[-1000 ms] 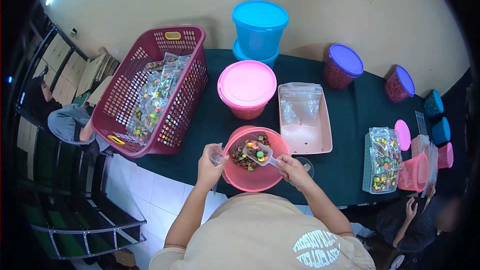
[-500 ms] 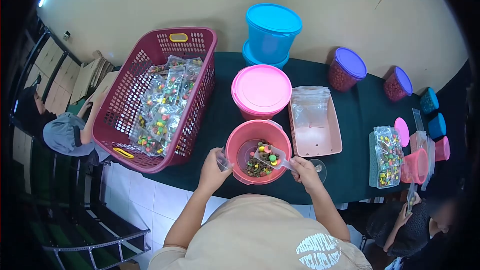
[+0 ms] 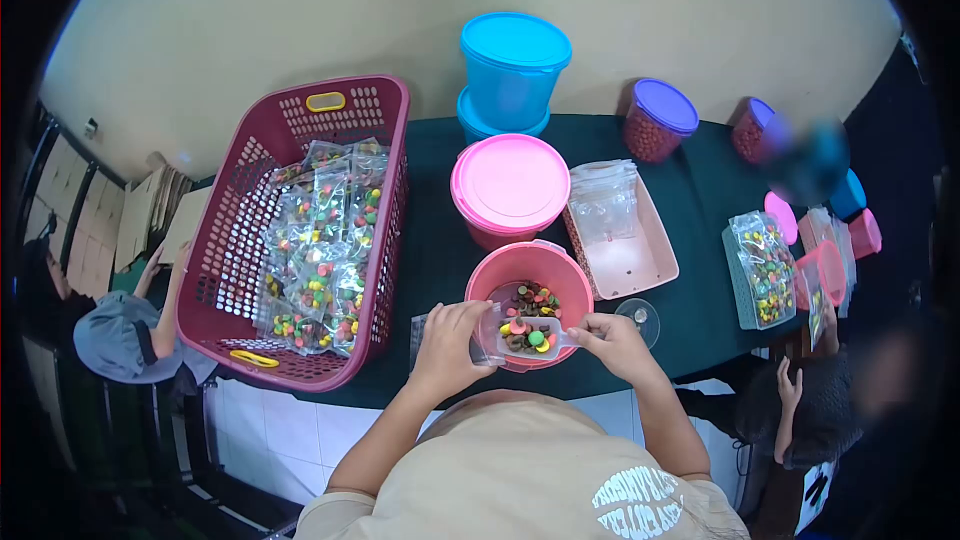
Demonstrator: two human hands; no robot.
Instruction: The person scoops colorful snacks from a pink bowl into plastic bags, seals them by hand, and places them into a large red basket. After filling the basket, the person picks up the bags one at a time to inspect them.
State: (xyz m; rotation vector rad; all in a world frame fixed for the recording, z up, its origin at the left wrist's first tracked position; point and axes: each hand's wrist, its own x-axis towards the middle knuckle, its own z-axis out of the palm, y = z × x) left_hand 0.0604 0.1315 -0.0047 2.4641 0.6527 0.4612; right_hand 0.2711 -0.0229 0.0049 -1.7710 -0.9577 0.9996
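My right hand [image 3: 615, 345] grips the handle of a clear scoop [image 3: 563, 339] heaped with small round candies [image 3: 530, 337] in green, yellow, pink and brown. The scoop is held level over the near side of a pink bucket [image 3: 577, 285], where more candies [image 3: 540, 296] lie at the bottom. Between the fingers of my left hand [image 3: 450, 348] is a clear plastic bag [image 3: 488, 336], its mouth right at the scoop's front edge.
A maroon basket [image 3: 396, 180] with filled candy bags [image 3: 318, 240] stands left. Behind the bucket are a pink-lidded tub [image 3: 510, 182] and stacked blue tubs [image 3: 515, 80]. A pink tray [image 3: 640, 258] holds flat bags [image 3: 606, 202]. People sit left [image 3: 115, 335] and right [image 3: 800, 410].
The scoop has come left and toward me, levelled, and now meets the bag. My left hand has moved right, over the bucket's near rim. The whole view has shifted slightly.
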